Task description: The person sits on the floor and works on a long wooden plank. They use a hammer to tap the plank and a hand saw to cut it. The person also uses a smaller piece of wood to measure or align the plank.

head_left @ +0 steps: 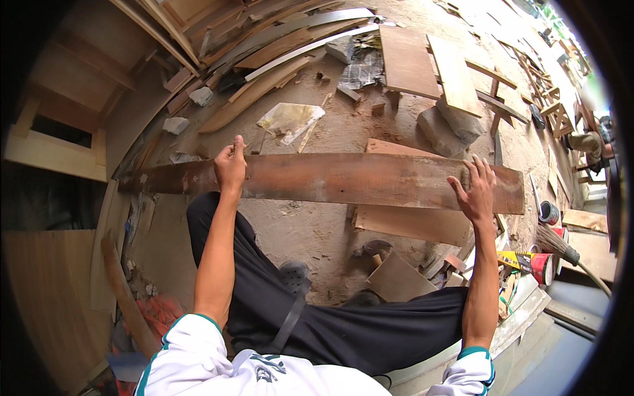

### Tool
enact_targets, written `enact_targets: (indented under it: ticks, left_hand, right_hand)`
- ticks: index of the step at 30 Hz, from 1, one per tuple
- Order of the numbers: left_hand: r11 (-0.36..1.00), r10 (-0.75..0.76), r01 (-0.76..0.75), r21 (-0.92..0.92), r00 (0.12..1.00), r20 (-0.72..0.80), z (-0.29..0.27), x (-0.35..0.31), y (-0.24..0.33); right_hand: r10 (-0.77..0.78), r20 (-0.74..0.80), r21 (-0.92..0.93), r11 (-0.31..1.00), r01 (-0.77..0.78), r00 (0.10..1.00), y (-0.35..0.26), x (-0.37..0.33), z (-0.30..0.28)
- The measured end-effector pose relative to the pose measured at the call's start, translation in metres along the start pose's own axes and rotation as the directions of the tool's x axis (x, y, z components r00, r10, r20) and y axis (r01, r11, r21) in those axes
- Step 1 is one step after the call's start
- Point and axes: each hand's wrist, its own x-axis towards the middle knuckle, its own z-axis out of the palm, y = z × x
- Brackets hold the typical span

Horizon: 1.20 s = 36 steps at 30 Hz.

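A long reddish-brown wooden plank (343,178) lies crosswise in front of me, over my knees' far side. Toward its left part, my left hand (230,168) is closed on it, with fingers curled and the thumb up at the far edge. My right hand (477,191) rests near the plank's right end, fingers stretched and spread over its face, thumb apart. Under the plank's right half, another flat board (413,223) shows on the ground. What the fingertips of my left hand do behind the plank is hidden.
Stacked boards (290,43) and a wooden cabinet frame (59,162) stand at the left. Ahead are concrete blocks (439,131) beneath wooden panels (409,63). A brush (558,241) and a red can (543,268) sit at my right. A person (588,142) is at the far right.
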Motion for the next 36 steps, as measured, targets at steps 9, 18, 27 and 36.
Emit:
enact_targets:
  ticks: [9,18,27,36]
  left_hand:
    - [0.987,0.126,-0.110,-0.118,0.982,0.137,-0.010,0.003,-0.053]
    - [0.994,0.106,-0.107,0.017,0.992,0.062,-0.025,-0.018,-0.021]
    - [0.491,-0.603,0.705,-0.512,0.699,0.384,-0.048,-0.072,-0.009]
    - [0.489,-0.582,0.717,-0.497,0.692,0.426,-0.043,-0.100,0.002]
  right_hand:
    - [-0.128,0.437,0.026,0.991,0.130,0.890,-0.075,0.048,0.001]
    - [-0.192,0.189,0.014,0.981,0.193,0.963,-0.070,0.045,-0.003]
    - [-0.282,-0.123,-0.022,0.959,0.282,0.951,-0.085,0.001,-0.033]
    - [-0.270,-0.252,-0.107,0.962,0.251,0.929,-0.094,-0.060,-0.035]
